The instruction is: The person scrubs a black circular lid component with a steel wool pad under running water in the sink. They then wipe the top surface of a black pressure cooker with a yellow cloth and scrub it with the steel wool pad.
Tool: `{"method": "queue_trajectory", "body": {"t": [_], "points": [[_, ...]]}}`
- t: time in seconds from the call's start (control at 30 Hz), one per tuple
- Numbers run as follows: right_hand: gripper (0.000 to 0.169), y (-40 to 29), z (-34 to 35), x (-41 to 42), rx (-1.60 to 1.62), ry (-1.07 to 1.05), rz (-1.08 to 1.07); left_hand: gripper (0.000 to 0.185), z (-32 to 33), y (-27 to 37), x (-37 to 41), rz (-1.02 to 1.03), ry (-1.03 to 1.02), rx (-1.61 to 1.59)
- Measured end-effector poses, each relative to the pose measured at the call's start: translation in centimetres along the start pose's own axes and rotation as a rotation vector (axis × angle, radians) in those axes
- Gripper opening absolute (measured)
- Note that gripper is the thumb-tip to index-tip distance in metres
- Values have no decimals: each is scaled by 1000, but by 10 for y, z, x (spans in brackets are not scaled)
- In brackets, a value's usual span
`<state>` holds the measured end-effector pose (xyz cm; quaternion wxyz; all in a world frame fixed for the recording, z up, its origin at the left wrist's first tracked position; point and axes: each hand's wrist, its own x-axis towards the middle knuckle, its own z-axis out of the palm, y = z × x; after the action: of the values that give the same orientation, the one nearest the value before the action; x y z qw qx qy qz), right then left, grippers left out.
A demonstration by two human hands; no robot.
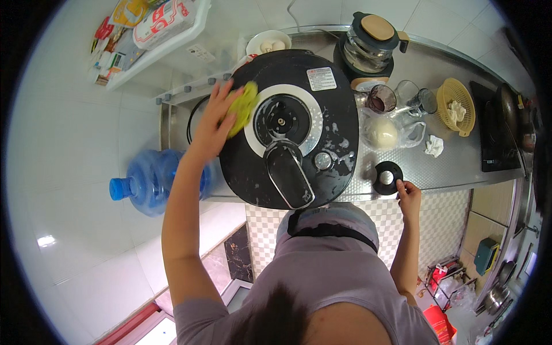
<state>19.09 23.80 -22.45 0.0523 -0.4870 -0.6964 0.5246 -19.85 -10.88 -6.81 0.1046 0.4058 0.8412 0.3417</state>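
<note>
A large black countertop appliance with a pale ring, a knob and a lidded spout-like handle stands before me, white foam on its top. My left hand presses a yellow-green cloth onto its upper left part, beside the ring. At the counter's front edge to the right, my right hand pinches the rim of a round black cap with a silver centre. The cap's underside is hidden.
Left of the appliance lies a blue water bottle. A bowl of eggs and a glass kettle stand behind. Rightward are glasses, a bagged round pale item, crumpled tissue, a yellow basket and a black cooktop.
</note>
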Motion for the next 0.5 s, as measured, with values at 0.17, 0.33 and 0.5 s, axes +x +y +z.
{"method": "queue_trajectory", "body": {"t": [0.17, 0.33, 0.5], "points": [[28, 42, 17, 34, 235, -73, 202, 50, 2, 4, -44, -36, 31, -59], [29, 80, 25, 83, 99, 136, 1, 40, 10, -19, 45, 118, 250, 344], [28, 59, 29, 102, -166, 380, -165, 28, 50, 22, 138, 196, 229, 402]]}}
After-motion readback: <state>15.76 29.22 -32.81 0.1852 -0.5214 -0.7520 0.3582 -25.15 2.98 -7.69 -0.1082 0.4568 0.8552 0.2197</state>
